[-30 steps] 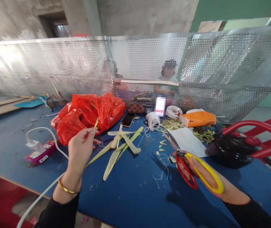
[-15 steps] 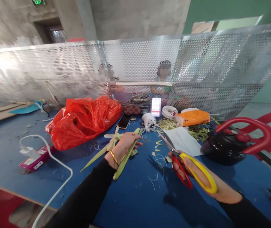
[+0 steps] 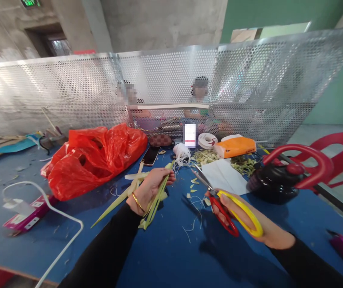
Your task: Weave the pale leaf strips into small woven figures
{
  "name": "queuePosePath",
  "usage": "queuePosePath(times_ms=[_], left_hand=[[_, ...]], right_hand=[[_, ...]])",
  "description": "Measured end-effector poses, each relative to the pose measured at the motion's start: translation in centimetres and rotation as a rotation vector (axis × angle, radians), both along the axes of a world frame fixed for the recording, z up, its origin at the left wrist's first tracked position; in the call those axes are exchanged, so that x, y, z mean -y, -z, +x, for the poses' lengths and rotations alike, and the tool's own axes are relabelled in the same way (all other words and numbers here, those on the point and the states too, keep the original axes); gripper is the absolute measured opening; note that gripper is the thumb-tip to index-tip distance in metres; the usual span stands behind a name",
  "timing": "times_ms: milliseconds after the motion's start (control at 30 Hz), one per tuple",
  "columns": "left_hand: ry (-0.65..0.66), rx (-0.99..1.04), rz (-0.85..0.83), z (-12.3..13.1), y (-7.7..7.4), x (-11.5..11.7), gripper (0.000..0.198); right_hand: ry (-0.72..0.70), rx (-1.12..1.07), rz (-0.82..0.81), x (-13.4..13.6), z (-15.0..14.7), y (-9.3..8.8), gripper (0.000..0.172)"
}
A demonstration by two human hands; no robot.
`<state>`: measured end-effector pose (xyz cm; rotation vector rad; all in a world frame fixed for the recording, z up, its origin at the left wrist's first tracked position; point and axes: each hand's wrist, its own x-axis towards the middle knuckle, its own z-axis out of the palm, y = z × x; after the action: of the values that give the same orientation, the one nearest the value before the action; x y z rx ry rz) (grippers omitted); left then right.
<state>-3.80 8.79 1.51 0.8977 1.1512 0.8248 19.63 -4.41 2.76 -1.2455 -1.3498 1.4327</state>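
The left hand (image 3: pixel 151 183) has its fingers closed on several long, flat, pale green leaf strips (image 3: pixel 156 202), which trail to the near side over the middle of the blue table (image 3: pixel 171 256). The right hand (image 3: pixel 234 216) grips scissors (image 3: pixel 211 191) by red and yellow handles, the 2 metal blades slightly parted. On the left slumps a glossy, crinkled red plastic bag (image 3: pixel 93 164), and on the right stands a rounded black jug (image 3: pixel 273 186); the contents of both are hidden. At the far side lie loosely wound white string (image 3: pixel 181 152) and an orange packet (image 3: pixel 234 147).
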Motion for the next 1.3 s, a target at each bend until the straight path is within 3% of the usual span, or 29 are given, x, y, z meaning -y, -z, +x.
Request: queuePosePath(times_ms=[200, 400, 567, 1300], left_hand=[[-0.042, 0.118, -0.040, -0.7, -0.2, -0.1, 0.022], [-0.046, 0.170, -0.050, -0.6, -0.6, 0.2, 0.022], [-0.039, 0.176, -0.051, -0.6, -0.7, 0.4, 0.024], [-0.033, 0.191, -0.050, -0.8, -0.5, 0.3, 0.023]], right_hand=[[-0.073, 0.007, -0.219, -3.9, -0.6, 0.5, 0.046], [-0.082, 0.077, -0.221, -8.0, -2.1, 1.4, 0.045], [-0.052, 0.121, -0.211, -9.8, -2.7, 2.0, 0.044], [-0.083, 0.283, -0.081, -9.1, -2.9, 1.4, 0.043]])
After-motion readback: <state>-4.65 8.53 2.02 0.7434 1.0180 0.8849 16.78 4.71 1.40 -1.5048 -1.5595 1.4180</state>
